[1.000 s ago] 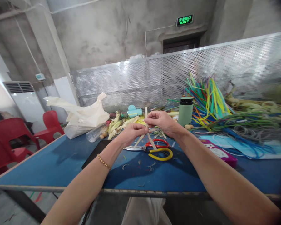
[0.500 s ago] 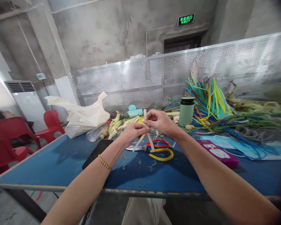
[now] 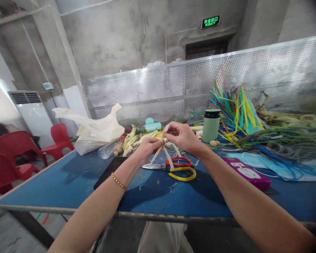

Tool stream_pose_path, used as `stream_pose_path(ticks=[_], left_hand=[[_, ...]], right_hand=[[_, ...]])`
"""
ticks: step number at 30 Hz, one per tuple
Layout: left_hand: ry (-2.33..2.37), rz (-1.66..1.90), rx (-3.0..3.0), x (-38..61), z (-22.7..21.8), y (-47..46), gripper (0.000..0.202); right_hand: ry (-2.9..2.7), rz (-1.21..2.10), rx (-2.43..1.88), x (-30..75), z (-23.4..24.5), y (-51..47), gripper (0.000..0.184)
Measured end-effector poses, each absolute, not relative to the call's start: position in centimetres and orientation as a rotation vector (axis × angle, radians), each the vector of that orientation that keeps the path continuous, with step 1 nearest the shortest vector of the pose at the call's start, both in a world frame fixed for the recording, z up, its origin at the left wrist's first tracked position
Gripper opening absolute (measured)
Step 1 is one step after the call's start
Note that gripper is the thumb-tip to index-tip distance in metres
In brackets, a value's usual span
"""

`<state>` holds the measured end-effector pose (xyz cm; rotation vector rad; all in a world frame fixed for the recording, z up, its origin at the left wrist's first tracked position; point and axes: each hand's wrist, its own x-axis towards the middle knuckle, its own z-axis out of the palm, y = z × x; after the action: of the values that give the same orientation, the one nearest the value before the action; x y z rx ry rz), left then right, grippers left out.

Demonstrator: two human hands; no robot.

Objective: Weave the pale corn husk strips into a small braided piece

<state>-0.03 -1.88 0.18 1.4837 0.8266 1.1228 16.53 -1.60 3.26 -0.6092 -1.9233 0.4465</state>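
Note:
Above the blue table (image 3: 68, 182), my left hand (image 3: 146, 149) and my right hand (image 3: 181, 135) meet and pinch thin pale husk strips (image 3: 166, 155). The loose strip ends hang down between the hands toward the table. My right hand's fingers bend one strip's top end over. Directly below lie scissors with red and yellow handles (image 3: 179, 168). A beaded bracelet sits on my left wrist.
A black phone (image 3: 109, 171) lies left of the scissors. Behind are corn husks (image 3: 133, 138), a clear bottle (image 3: 109, 149), a cream bag (image 3: 94, 128), a green cup (image 3: 211, 125), coloured straws (image 3: 234, 109), a magenta box (image 3: 249, 174). Red chairs (image 3: 59, 138) stand left.
The upright strip end that stood above my hands has been folded down by my right hand. Both hands stay together over the scissors; the view shifted slightly.

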Motion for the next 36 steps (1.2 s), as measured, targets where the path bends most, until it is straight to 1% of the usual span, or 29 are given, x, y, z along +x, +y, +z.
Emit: stream_pose_path(ticks=[3, 11, 15, 22, 36], left_hand=[[0.813, 1.111, 1.454, 0.0, 0.4, -2.1, 0.027], [0.931, 1.177, 1.439, -0.1, -0.1, -1.2, 0.021], [0.902, 1.221, 1.363, -0.2, -0.2, -0.8, 0.020], [0.706, 1.258, 1.211, -0.5, 0.0, -0.5, 0.009], [0.644, 1.245, 1.207, -0.6, 0.6, -0.8, 0.003]], right_hand=[[-1.935, 0.405, -0.590, 16.4, 3.2, -1.7, 0.008], [-2.031, 0.204, -0.587, 16.0, 2.8, -1.4, 0.011], [-2.051, 0.129, -0.549, 15.9, 2.5, -1.1, 0.010], [-2.095, 0.140, -0.504, 15.9, 2.3, -0.9, 0.011], [-2.098, 0.034, -0.422, 16.6, 2.0, 0.2, 0.013]])
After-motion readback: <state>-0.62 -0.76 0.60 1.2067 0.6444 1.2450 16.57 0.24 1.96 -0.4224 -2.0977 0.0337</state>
